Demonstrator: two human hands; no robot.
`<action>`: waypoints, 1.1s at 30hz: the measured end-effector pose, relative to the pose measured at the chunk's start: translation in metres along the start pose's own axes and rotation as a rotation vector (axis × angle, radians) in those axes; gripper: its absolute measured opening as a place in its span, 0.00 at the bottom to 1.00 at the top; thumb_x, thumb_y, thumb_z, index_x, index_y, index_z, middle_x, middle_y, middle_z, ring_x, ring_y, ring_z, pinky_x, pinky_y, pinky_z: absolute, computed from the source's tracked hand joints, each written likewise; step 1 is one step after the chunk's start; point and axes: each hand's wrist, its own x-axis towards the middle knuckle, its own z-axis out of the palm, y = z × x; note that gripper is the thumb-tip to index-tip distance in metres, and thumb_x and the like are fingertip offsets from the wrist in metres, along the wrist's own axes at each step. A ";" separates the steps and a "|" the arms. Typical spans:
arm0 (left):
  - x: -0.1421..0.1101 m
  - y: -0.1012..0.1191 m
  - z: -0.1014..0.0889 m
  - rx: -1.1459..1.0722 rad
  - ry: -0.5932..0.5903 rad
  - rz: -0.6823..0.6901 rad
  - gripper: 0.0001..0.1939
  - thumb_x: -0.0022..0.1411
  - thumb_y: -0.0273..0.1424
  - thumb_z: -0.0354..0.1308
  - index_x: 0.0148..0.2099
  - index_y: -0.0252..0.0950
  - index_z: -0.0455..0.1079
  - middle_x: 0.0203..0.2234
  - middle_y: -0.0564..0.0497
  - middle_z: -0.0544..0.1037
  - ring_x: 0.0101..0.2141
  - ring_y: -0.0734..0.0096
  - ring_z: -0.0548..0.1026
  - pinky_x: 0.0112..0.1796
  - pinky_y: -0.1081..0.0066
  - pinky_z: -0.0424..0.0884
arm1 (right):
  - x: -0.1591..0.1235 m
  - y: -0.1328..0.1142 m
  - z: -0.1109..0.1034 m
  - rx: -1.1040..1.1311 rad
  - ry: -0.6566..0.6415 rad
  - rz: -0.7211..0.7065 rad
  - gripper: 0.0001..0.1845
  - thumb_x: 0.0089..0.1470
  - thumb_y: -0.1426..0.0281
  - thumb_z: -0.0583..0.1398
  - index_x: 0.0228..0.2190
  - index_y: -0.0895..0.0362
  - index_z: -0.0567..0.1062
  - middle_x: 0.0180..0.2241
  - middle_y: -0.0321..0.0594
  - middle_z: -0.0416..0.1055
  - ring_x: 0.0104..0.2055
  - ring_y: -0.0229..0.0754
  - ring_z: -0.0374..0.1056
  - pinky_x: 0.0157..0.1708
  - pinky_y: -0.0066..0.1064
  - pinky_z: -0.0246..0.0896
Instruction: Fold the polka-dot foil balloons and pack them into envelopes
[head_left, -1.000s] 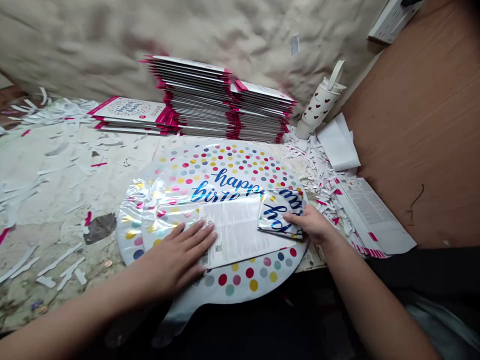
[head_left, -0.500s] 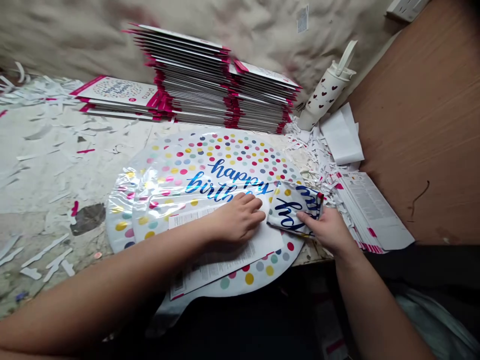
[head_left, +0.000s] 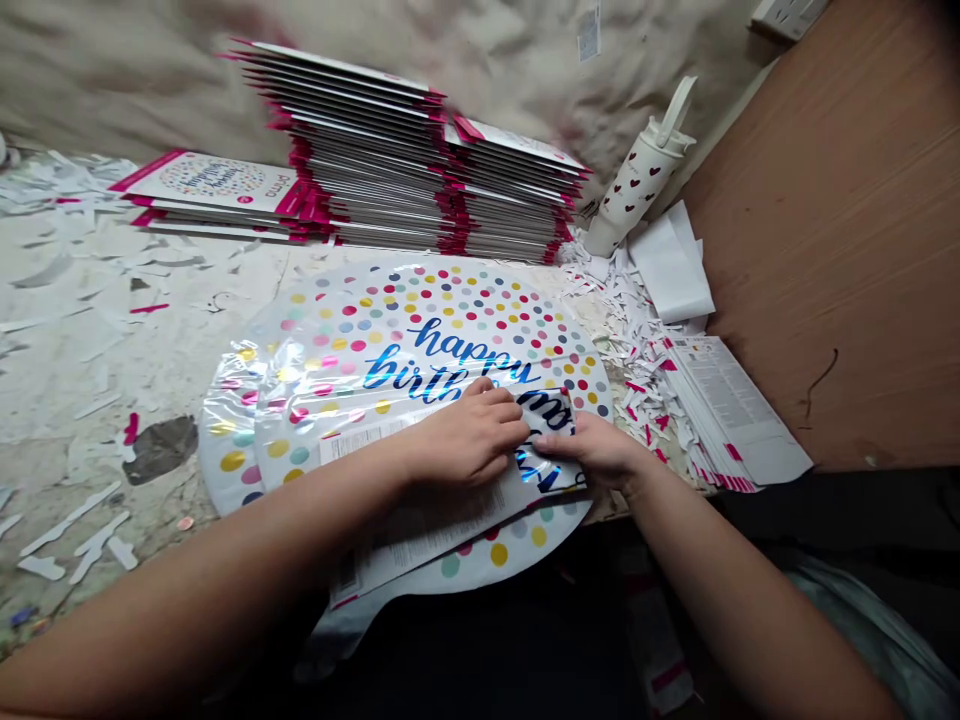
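Observation:
Flat foil balloons (head_left: 480, 310) with coloured dots and blue "happy birthday" lettering lie stacked in front of me. On top of them rests a white printed card sleeve (head_left: 427, 540), back side up. My left hand (head_left: 476, 437) is closed at the sleeve's right end, fingers curled over its edge. In my right hand (head_left: 600, 448) is a folded foil balloon (head_left: 553, 468), pinched with the thumb on top. Its left end meets the sleeve's end beside my left fingers; whether it is inside the sleeve is hidden.
Tall stacks of pink-edged card sleeves (head_left: 360, 150) stand at the back, a lower pile (head_left: 217, 190) to their left. A white tumbler with hearts (head_left: 637, 185) is back right. More printed sleeves (head_left: 739, 410) lie by the brown board (head_left: 832, 250). Paper scraps (head_left: 75, 530) litter the table.
My right hand has moved left with the folded foil balloon, bringing it up against the sleeve's end and my left hand. My left hand stays on the sleeve. The view has shifted slightly.

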 end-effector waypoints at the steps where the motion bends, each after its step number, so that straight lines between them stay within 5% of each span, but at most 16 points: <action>1: -0.001 0.000 -0.001 0.009 -0.003 -0.020 0.08 0.57 0.28 0.45 0.36 0.34 0.64 0.32 0.45 0.70 0.37 0.61 0.64 0.43 0.59 0.56 | 0.001 -0.005 0.001 0.025 0.038 -0.021 0.18 0.36 0.69 0.68 0.33 0.59 0.74 0.30 0.38 0.76 0.31 0.39 0.72 0.34 0.31 0.68; 5: -0.002 0.000 -0.005 0.045 0.007 -0.071 0.08 0.61 0.27 0.43 0.37 0.34 0.63 0.33 0.45 0.69 0.38 0.61 0.63 0.43 0.60 0.55 | 0.000 -0.022 0.003 0.022 0.172 -0.090 0.12 0.34 0.71 0.67 0.24 0.58 0.70 0.18 0.30 0.69 0.17 0.30 0.63 0.17 0.20 0.58; 9: 0.000 0.004 -0.010 0.074 -0.007 -0.081 0.08 0.61 0.27 0.43 0.37 0.33 0.63 0.34 0.44 0.69 0.37 0.61 0.63 0.42 0.60 0.56 | 0.005 -0.034 0.014 -0.107 0.080 -0.143 0.12 0.34 0.72 0.67 0.24 0.59 0.69 0.14 0.28 0.65 0.14 0.28 0.57 0.14 0.19 0.50; 13: 0.000 0.005 -0.015 0.121 0.009 -0.147 0.09 0.61 0.26 0.43 0.38 0.32 0.64 0.34 0.43 0.69 0.38 0.60 0.62 0.41 0.59 0.56 | 0.014 -0.042 0.030 -0.297 0.128 -0.253 0.11 0.37 0.73 0.64 0.27 0.59 0.69 0.14 0.26 0.63 0.14 0.28 0.56 0.13 0.20 0.49; 16: -0.004 0.006 -0.018 0.154 0.024 -0.183 0.09 0.60 0.26 0.43 0.37 0.32 0.64 0.33 0.43 0.68 0.37 0.59 0.62 0.41 0.57 0.56 | 0.018 -0.046 0.038 -0.481 -0.026 -0.247 0.01 0.41 0.76 0.59 0.22 0.59 0.70 0.13 0.27 0.61 0.14 0.28 0.54 0.13 0.20 0.48; 18: -0.009 0.007 -0.021 0.162 0.020 -0.195 0.09 0.60 0.26 0.42 0.36 0.33 0.64 0.32 0.44 0.68 0.37 0.59 0.62 0.41 0.57 0.57 | 0.015 -0.049 0.039 -0.564 -0.188 -0.221 0.04 0.41 0.78 0.58 0.20 0.60 0.72 0.14 0.28 0.63 0.15 0.29 0.56 0.15 0.21 0.50; 20: -0.015 0.009 -0.025 0.166 0.035 -0.238 0.09 0.61 0.26 0.42 0.36 0.33 0.63 0.32 0.44 0.68 0.37 0.60 0.62 0.41 0.58 0.57 | 0.008 -0.051 0.037 -0.569 -0.194 -0.299 0.05 0.42 0.77 0.59 0.24 0.59 0.75 0.20 0.32 0.69 0.22 0.32 0.63 0.21 0.23 0.58; 24: -0.023 0.019 -0.036 0.144 0.181 -0.422 0.09 0.63 0.28 0.41 0.37 0.34 0.62 0.33 0.45 0.68 0.38 0.59 0.63 0.43 0.55 0.57 | -0.008 -0.044 0.036 -0.345 0.203 -0.634 0.27 0.42 0.69 0.65 0.46 0.54 0.71 0.41 0.40 0.72 0.41 0.41 0.68 0.39 0.32 0.65; 26: -0.025 0.027 -0.042 0.129 0.291 -0.465 0.09 0.63 0.29 0.41 0.38 0.35 0.62 0.35 0.45 0.68 0.40 0.59 0.63 0.44 0.55 0.57 | -0.009 -0.035 0.044 -0.181 0.161 -0.639 0.34 0.40 0.66 0.67 0.51 0.53 0.66 0.45 0.42 0.71 0.45 0.44 0.68 0.44 0.36 0.65; 28: -0.029 0.033 -0.046 0.163 0.492 -0.520 0.09 0.63 0.32 0.46 0.43 0.35 0.62 0.43 0.42 0.67 0.47 0.56 0.62 0.48 0.53 0.55 | -0.008 -0.029 0.053 -0.058 0.048 -0.633 0.30 0.43 0.64 0.65 0.49 0.55 0.67 0.46 0.44 0.71 0.47 0.46 0.67 0.47 0.39 0.63; 31: -0.042 0.034 -0.049 0.068 0.798 -0.722 0.29 0.55 0.40 0.57 0.56 0.37 0.54 0.54 0.39 0.59 0.53 0.50 0.58 0.50 0.52 0.56 | -0.007 -0.031 0.058 0.011 0.063 -0.691 0.23 0.46 0.64 0.63 0.44 0.56 0.69 0.44 0.43 0.72 0.46 0.46 0.68 0.48 0.39 0.62; 33: -0.053 0.031 -0.047 -0.336 0.710 -0.797 0.35 0.51 0.43 0.60 0.58 0.37 0.54 0.51 0.41 0.64 0.49 0.51 0.64 0.46 0.55 0.63 | -0.005 -0.038 0.057 -0.054 0.016 -0.666 0.23 0.45 0.65 0.64 0.44 0.56 0.69 0.43 0.43 0.73 0.45 0.45 0.69 0.46 0.38 0.63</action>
